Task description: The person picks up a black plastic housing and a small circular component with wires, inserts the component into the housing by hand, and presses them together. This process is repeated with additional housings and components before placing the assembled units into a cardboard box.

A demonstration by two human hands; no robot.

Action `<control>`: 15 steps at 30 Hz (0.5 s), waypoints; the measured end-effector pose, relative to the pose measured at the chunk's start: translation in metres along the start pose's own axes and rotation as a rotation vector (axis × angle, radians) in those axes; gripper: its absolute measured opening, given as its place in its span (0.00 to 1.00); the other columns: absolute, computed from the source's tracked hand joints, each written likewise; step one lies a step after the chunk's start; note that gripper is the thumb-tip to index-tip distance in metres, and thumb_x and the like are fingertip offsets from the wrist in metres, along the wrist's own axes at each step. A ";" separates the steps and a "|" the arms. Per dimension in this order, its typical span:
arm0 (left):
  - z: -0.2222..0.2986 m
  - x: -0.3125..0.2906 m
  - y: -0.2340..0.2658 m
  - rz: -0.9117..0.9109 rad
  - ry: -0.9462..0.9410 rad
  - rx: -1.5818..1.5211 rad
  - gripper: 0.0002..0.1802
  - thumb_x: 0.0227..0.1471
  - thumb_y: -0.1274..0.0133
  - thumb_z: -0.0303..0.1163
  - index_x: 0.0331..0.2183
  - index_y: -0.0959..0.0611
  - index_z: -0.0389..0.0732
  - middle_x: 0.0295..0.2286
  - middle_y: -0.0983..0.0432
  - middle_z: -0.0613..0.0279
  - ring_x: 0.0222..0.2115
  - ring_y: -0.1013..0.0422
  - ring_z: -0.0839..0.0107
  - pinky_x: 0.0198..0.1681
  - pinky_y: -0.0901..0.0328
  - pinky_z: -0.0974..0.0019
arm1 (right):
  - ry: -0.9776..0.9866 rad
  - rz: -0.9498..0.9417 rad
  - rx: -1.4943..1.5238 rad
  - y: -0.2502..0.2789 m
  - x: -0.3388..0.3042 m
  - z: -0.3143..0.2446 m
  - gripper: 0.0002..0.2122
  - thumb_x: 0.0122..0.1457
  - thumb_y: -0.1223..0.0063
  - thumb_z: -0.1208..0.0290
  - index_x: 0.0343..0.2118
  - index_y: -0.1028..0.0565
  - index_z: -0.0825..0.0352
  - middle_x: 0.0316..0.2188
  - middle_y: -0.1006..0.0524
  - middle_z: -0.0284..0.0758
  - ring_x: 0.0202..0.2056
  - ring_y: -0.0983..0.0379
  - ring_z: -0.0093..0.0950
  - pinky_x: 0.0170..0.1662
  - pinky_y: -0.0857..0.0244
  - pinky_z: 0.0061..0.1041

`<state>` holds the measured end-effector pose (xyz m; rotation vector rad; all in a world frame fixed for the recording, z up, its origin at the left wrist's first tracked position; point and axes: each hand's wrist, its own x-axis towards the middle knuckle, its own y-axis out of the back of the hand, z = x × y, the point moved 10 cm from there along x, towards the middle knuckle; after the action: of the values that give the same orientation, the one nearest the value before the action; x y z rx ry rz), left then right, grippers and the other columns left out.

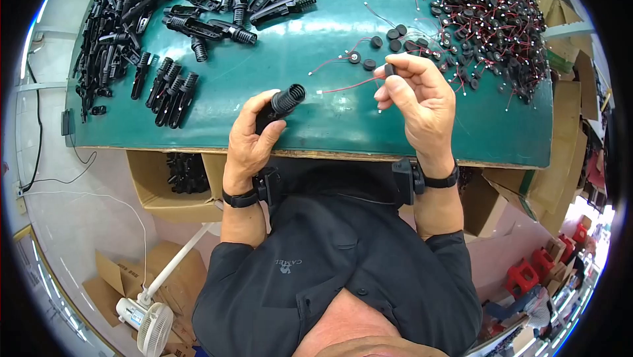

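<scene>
My left hand [252,131] is closed around a black ribbed plastic housing [289,100], its round open end tilted up and to the right. Between the thumb and fingertips of my right hand [423,96] is a small round black buzzer-like disc [390,69]. A thin red wire [353,85] trails from it to the left, ending in a small white plug. Several loose discs [395,45] with wires lie on the green tabletop [316,129] just beyond my right hand.
A big heap of wired discs [488,21] covers the far right. Black housings [115,40] are piled at the far left, with a short row of them [175,98] nearer. Below the table edge stand cardboard boxes [148,189]; a white fan [155,327] is at lower left.
</scene>
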<state>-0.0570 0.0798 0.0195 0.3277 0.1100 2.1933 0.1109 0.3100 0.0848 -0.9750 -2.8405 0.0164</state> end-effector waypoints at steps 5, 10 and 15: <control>0.006 0.000 0.001 0.017 -0.023 -0.016 0.28 0.60 0.34 0.28 0.59 0.24 0.38 0.56 0.24 0.55 0.55 0.28 0.65 0.62 0.35 0.62 | 0.110 -0.014 0.175 -0.021 -0.012 -0.029 0.15 0.68 0.41 0.80 0.56 0.26 0.74 0.46 0.18 0.45 0.38 0.18 0.26 0.42 0.21 0.24; 0.015 0.003 0.001 0.020 -0.093 -0.083 0.27 0.59 0.35 0.24 0.58 0.24 0.37 0.56 0.24 0.51 0.58 0.29 0.61 0.64 0.36 0.59 | 0.266 -0.092 -0.112 -0.030 -0.021 -0.044 0.14 0.64 0.37 0.81 0.52 0.24 0.75 0.45 0.18 0.43 0.37 0.18 0.25 0.41 0.22 0.23; 0.017 0.004 0.005 0.005 -0.198 -0.104 0.28 0.57 0.38 0.19 0.58 0.25 0.37 0.57 0.25 0.48 0.63 0.32 0.55 0.67 0.39 0.54 | 0.323 -0.129 -0.194 -0.041 -0.025 -0.061 0.14 0.60 0.34 0.82 0.49 0.21 0.76 0.41 0.18 0.41 0.35 0.19 0.24 0.39 0.23 0.23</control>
<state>-0.0590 0.0793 0.0381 0.4839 -0.1135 2.1497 0.1133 0.2598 0.1441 -0.7440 -2.6302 -0.3990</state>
